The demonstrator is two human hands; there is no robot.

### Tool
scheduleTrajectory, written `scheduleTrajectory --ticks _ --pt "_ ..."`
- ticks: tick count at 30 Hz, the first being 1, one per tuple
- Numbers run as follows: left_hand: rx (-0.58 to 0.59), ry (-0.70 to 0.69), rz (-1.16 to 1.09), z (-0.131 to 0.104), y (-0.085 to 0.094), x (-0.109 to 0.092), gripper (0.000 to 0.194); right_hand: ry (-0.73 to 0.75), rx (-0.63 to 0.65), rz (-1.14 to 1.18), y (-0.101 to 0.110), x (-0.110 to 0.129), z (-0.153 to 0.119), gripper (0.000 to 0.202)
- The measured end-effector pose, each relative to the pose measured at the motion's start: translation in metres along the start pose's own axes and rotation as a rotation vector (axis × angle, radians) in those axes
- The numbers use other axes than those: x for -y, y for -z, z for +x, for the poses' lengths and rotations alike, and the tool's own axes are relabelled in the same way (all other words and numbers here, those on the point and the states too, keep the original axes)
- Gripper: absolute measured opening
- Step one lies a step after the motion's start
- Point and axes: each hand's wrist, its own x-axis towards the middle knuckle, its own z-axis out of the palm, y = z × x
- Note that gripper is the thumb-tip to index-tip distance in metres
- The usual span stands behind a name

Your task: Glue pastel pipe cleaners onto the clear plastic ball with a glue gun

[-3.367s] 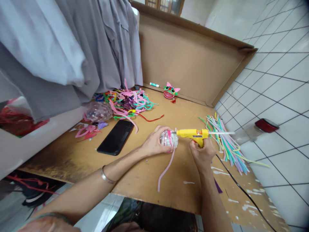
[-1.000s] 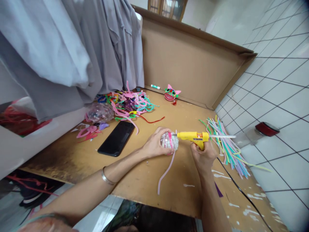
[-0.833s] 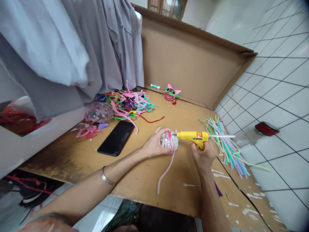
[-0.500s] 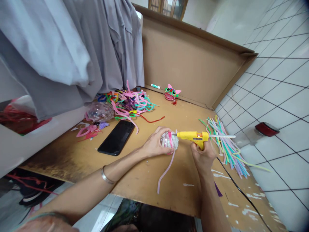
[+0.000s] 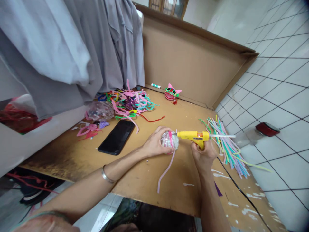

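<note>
- Head view: the yellow hot glue gun (image 5: 193, 135) carries a small label on its body, too small to read; the white-and-teal tube (image 5: 155, 86), well beyond both grips, has markings that cannot be made out either.
- The left hand (image 5: 156, 141) grasps a clear round plastic piece (image 5: 169, 141), thumb on the near side and fingers curled over the far side; the forearm reaches in diagonally, a silver bracelet (image 5: 106, 175) near the wrist.
- The right hand (image 5: 204, 154) is clenched round the glue gun's handle, its forearm rising from the near edge, the barrel lying roughly level and pointing at the left hand's grip.
- The plastic piece is between the left hand and the nozzle, above the table (image 5: 135, 180), with a bright pink strip (image 5: 170, 139) across it; the nozzle is at its upper side, though contact cannot be told.
- A pale pink pipe cleaner (image 5: 166, 172) hangs from the piece toward the near edge.
- A clear glue stick (image 5: 224, 136) juts from the gun's rear, over a pastel pipe cleaner bundle (image 5: 228, 148) right of the right grip.
- Left of the left grip lies a black smartphone (image 5: 116, 137); beyond it is a tangled pipe cleaner pile (image 5: 132, 100).
- Beyond the grips, a pink-eared craft head (image 5: 171, 93) sits by the cardboard panel (image 5: 183, 58).
</note>
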Motion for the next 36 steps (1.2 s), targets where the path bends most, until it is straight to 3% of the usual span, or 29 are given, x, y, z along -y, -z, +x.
scheduleTrajectory --ticks 15,36 --pt "0.010 0.022 0.013 0.0000 -0.0006 0.0013 0.066 -0.072 0.046 -0.054 0.0007 -0.0013 -0.0021 0.010" --pt "0.019 0.034 0.014 0.0003 0.0004 0.0006 0.066 -0.060 0.043 -0.060 -0.0002 -0.0020 -0.0040 0.006"
